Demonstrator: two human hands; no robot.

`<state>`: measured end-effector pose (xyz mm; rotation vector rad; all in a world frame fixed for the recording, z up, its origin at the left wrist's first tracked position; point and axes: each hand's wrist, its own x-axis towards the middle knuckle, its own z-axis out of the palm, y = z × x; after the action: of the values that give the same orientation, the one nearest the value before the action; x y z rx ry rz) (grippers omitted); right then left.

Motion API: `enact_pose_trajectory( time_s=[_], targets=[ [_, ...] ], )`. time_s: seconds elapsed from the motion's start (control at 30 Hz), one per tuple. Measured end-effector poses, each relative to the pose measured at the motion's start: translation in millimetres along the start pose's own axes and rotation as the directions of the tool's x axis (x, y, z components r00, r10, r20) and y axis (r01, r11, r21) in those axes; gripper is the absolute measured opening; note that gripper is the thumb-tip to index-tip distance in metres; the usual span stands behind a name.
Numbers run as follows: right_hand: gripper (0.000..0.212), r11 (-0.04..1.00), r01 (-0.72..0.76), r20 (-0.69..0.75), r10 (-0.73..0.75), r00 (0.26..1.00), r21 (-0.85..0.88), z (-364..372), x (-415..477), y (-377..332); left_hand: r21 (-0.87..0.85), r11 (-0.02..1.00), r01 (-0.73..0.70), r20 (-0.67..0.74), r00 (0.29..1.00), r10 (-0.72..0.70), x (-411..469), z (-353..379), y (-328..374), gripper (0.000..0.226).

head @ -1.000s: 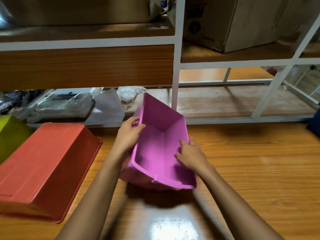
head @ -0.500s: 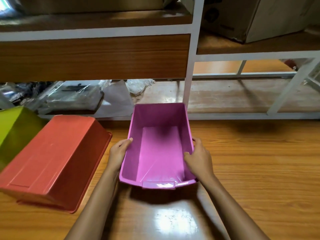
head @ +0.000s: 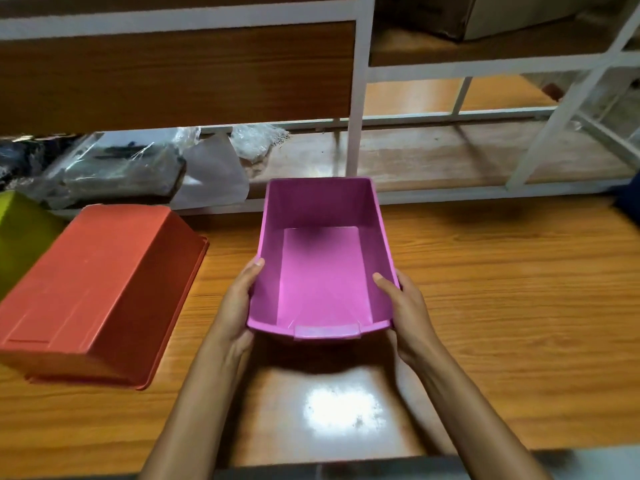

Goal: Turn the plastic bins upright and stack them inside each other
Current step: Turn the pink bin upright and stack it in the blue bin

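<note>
A pink plastic bin (head: 320,271) is upright in the middle of the wooden floor, its open side up and nothing inside it. My left hand (head: 239,306) grips its left wall with the thumb over the rim. My right hand (head: 405,310) grips the right wall the same way. A red bin (head: 100,289) lies upside down to the left, bottom up. Part of a yellow-green bin (head: 20,233) shows at the far left edge, also bottom up.
A white-framed shelf unit (head: 356,98) with wooden boards stands right behind the bins. Plastic-wrapped dark items (head: 117,171) and a white bag lie on its lowest board at the left. A dark blue object (head: 628,199) sits at the right edge.
The pink bin went from tilted on its side to upright and level. Both hands moved from its inside walls to grip its outer sides.
</note>
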<state>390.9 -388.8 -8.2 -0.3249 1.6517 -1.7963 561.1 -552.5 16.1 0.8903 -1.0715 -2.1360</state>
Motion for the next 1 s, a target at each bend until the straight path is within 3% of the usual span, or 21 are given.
enact_pose_trajectory(
  time_s=[0.1, 0.2, 0.27, 0.43, 0.63, 1.0],
  targets=[
    [0.028, 0.998, 0.056, -0.029, -0.055, 0.998, 0.030, -28, -25, -12, 0.025, 0.999, -0.043, 0.002, 0.999, 0.043, -16, 24, -13, 0.027],
    [0.027, 0.991, 0.125, -0.089, -0.120, 0.989, 0.048, -65, -57, -23, 0.086, 0.989, -0.119, -0.122, 0.984, 0.129, -36, 54, -31, 0.018],
    [0.030, 0.985, 0.161, -0.124, -0.153, 0.980, 0.059, -92, -85, -26, 0.099, 0.984, -0.147, -0.130, 0.979, 0.160, -54, 76, -45, 0.023],
    [0.049, 0.971, 0.235, -0.250, -0.219, 0.943, 0.035, -171, -166, -20, 0.200, 0.971, -0.127, 0.030, 0.992, 0.123, -123, 133, -93, 0.018],
    [0.045, 0.953, 0.301, -0.460, -0.252, 0.851, 0.034, -256, -264, -7, 0.289, 0.957, -0.031, 0.234, 0.971, -0.040, -204, 190, -158, 0.025],
    [0.040, 0.896, 0.444, -0.716, -0.324, 0.618, -0.022, -389, -343, -30, 0.291, 0.956, -0.017, 0.485, 0.864, -0.132, -265, 327, -233, 0.030]
  ],
)
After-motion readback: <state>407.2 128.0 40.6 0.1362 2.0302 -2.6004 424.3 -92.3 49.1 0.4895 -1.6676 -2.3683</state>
